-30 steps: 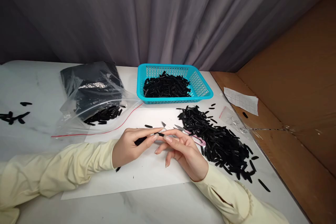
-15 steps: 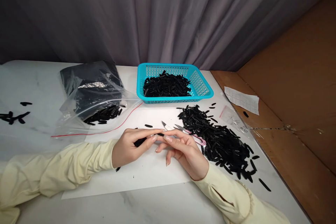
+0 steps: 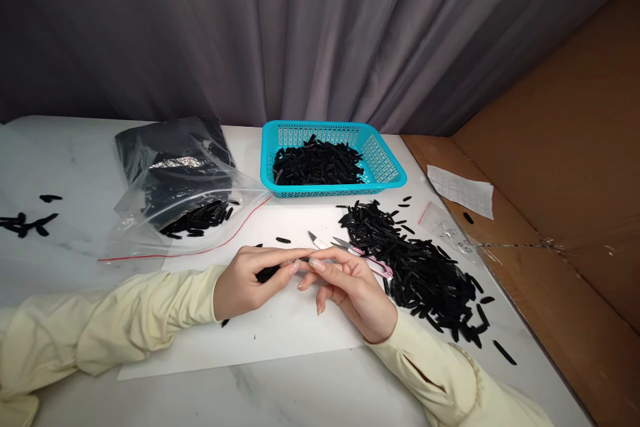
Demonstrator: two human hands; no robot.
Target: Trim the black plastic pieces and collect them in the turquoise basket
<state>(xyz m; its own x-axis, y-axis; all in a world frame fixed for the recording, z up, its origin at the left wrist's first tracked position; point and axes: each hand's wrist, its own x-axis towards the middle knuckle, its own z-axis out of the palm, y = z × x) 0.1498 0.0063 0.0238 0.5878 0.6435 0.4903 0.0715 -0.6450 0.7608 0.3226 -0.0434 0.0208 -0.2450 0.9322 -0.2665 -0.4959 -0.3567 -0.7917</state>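
Note:
My left hand pinches a small black strip over a white paper sheet. My right hand meets it fingertip to fingertip and carries pink-handled thread snips, whose blades point left and up. A large pile of black strips lies just right of my right hand. Behind it stands a turquoise basket holding more black strips.
A clear zip bag with black strips lies at the left of the sheet, a dark bag behind it. Loose strips lie at far left. A brown cardboard wall rises on the right, with a paper slip beside it.
The black strip has slid a little further into my left hand, so less of it shows between the fingertips. Both hands stay in place.

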